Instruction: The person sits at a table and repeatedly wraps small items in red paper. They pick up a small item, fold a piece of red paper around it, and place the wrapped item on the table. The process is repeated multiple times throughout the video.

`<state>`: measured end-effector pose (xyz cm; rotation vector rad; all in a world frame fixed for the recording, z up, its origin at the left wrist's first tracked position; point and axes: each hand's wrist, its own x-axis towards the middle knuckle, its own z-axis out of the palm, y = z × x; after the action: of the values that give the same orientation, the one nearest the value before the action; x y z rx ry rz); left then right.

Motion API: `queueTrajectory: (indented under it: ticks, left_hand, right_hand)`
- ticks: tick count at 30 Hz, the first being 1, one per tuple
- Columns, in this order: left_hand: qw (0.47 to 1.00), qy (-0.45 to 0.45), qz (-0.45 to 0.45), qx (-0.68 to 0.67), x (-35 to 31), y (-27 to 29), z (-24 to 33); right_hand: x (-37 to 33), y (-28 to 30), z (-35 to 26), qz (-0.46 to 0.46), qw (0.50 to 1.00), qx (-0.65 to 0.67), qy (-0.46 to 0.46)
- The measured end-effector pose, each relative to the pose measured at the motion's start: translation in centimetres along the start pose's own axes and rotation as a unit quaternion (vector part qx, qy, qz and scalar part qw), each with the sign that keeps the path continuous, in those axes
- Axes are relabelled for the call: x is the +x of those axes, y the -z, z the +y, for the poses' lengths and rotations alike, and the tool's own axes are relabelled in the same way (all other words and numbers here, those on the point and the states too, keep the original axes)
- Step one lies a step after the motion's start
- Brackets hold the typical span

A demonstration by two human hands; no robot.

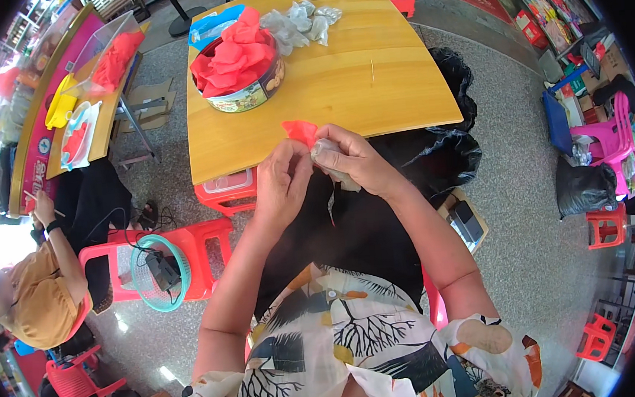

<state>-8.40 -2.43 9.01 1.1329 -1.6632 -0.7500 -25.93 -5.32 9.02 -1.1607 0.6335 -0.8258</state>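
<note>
Just past the near edge of the yellow wooden table [323, 86], my two hands are close together. A small red petal-like piece [299, 131] sticks up between them. The fingers of my left hand [284, 180] are closed at its lower edge. My right hand [356, 162] pinches the red piece from the other side and also has a greyish, crumpled plastic-like bundle [340, 177] in its palm. How the two pieces join is hidden by my fingers. A round tin [239, 100] heaped with red petal-like pieces [238, 59] stands on the table's left side.
Behind the tin lie a blue packet [211, 28] and several greyish crumpled bundles [302, 24]. Thin sticks [372, 71] rest on the tabletop. Black plastic bags [444, 155] hang at the table's right. A red stool [206, 248] bears a green basket [161, 274]; another person [38, 295] sits at left.
</note>
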Motion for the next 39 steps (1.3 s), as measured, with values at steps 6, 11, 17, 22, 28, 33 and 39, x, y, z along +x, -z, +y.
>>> queueTrajectory:
  ticks: [6,11,17,22,28,33,39]
  left_hand:
    - [0.998,-0.036,-0.007,0.046,-0.1,-0.2,0.1]
    - [0.984,-0.101,-0.051,0.136,-0.5,-0.5,-0.6]
    - [0.992,-0.054,-0.06,0.098,-0.9,-0.5,-1.5]
    - [0.993,-0.028,-0.102,0.045,-1.4,-0.6,-1.3]
    - [0.984,0.114,-0.088,-0.103,-1.5,2.2,-3.5]
    - [0.925,0.215,-0.089,-0.301,-3.2,0.9,-6.0]
    - [0.808,0.351,-0.122,-0.457,-5.0,-0.7,-7.0]
  right_hand:
    - [0.3,-0.1,1.1,0.131,0.954,-0.259,0.072]
    - [0.3,-0.8,1.8,0.203,0.857,-0.464,0.099]
    - [1.0,0.0,3.1,0.1,0.993,0.032,-0.048]
    - [1.5,0.5,4.6,0.09,0.995,0.041,-0.006]
    - [1.5,0.4,5.0,0.068,0.974,0.155,-0.151]
    - [1.2,0.1,6.0,0.027,0.954,0.215,-0.21]
    - [-1.6,0.4,5.6,0.05,0.917,0.173,-0.355]
